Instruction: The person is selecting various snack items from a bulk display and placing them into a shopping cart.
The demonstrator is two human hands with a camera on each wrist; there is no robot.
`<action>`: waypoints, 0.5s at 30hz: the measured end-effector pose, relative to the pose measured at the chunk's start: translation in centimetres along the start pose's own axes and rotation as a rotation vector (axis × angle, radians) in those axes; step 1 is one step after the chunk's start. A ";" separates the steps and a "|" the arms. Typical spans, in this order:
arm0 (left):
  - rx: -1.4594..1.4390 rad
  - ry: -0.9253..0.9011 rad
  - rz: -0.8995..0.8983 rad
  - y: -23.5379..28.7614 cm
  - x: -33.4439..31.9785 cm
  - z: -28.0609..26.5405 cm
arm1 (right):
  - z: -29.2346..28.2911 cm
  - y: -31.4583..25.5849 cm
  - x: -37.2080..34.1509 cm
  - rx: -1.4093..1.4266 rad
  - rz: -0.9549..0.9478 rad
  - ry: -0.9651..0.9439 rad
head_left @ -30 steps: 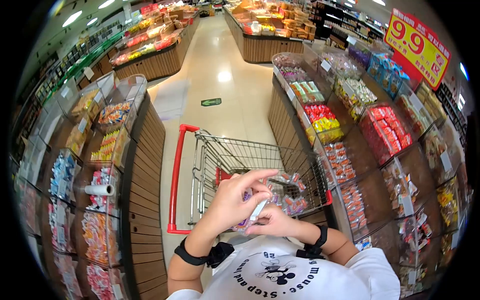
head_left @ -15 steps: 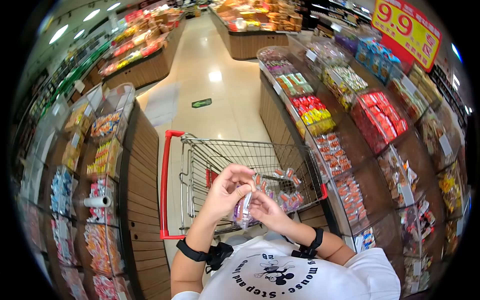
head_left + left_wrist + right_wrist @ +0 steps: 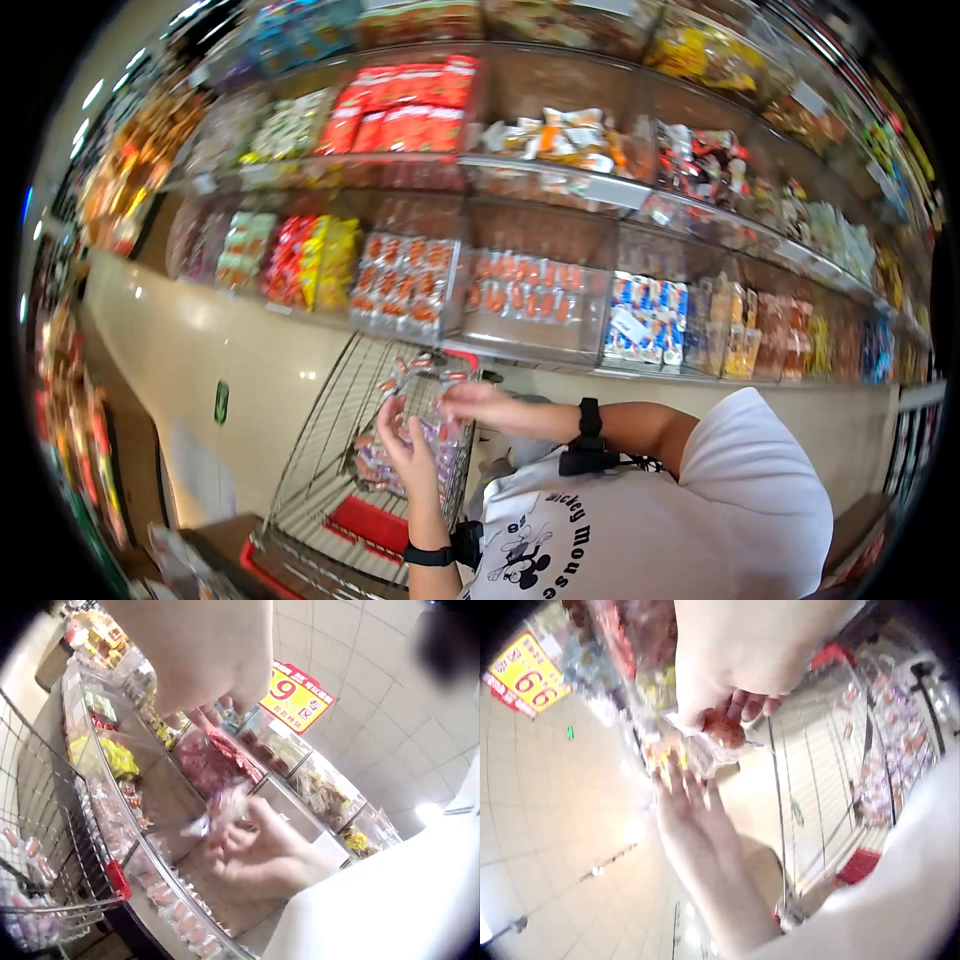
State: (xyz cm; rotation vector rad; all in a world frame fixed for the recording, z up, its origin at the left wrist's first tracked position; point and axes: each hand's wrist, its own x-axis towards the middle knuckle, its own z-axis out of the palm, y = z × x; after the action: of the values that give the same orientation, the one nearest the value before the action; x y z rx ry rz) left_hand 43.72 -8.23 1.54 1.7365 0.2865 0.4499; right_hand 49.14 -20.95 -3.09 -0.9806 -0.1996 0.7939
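Note:
In the head view my right hand (image 3: 492, 408) reaches over the shopping cart (image 3: 318, 440). Its fingers pinch a small clear-wrapped snack (image 3: 724, 733), reddish-brown inside, which shows best in the right wrist view. Just beside it my left hand (image 3: 410, 460) is raised, fingers extended and apart, holding nothing. Inside the cart, below both hands, lies a pile of wrapped snacks (image 3: 892, 754) in clear and purple packaging. A red panel (image 3: 368, 528) is on the cart near its handle end.
Past the cart run stepped candy bins, including red packets (image 3: 400, 108), clear packs of reddish-brown snacks (image 3: 528, 285) and blue-and-white packets (image 3: 645, 318). A yellow price sign (image 3: 296, 697) stands above the bins. Pale floor (image 3: 190, 330) extends to the left.
The head view has swung right to face the bins, with the cart turned in view. Both hands worked close together on a packet before; now the left has let go and the right holds a wrapped snack.

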 end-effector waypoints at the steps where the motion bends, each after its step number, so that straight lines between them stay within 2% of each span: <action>1: -0.036 -0.019 -0.054 -0.3 0.7 1.2 | -3.7 -0.2 0.5 0.040 -0.092 0.078; 2: -0.053 -0.059 -0.078 -0.7 1.3 2.2 | -7.2 -0.3 1.0 0.004 -0.074 0.338; 3: -0.066 -0.091 -0.102 -1.3 1.9 3.0 | -10.5 -0.2 1.4 0.051 -0.152 0.532; 4: -0.077 -0.119 -0.123 -1.7 2.4 3.5 | -13.6 -0.2 1.7 -0.117 -0.137 0.779; 5: -0.066 -0.137 -0.142 -2.1 2.7 4.0 | -15.8 -0.2 2.2 -0.033 -0.192 0.959; 6: -0.060 -0.135 -0.175 -2.6 2.8 4.3 | -19.1 1.7 3.2 -0.084 -0.159 1.134; 7: -0.054 -0.132 -0.206 -3.1 2.8 4.3 | -20.8 2.0 3.4 -0.301 -0.086 1.250; 8: -0.049 -0.126 -0.236 -3.4 2.9 4.4 | -22.0 1.7 3.4 -0.523 -0.006 1.355; 11: 0.002 -0.038 -0.323 -4.2 2.0 3.5 | -24.4 2.2 2.5 -0.653 -0.014 1.461; 14: -0.013 0.085 -0.379 -4.5 0.8 2.3 | -27.9 5.7 3.6 -1.119 0.168 1.692; 15: -0.030 0.129 -0.404 -4.5 0.3 1.8 | -28.6 6.3 4.5 -1.010 0.256 1.707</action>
State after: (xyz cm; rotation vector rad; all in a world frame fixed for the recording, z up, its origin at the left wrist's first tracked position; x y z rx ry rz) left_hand 45.05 -8.72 -3.15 1.5715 0.7046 0.2680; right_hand 63.11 -35.02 -25.09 -2.3341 1.1296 -0.2201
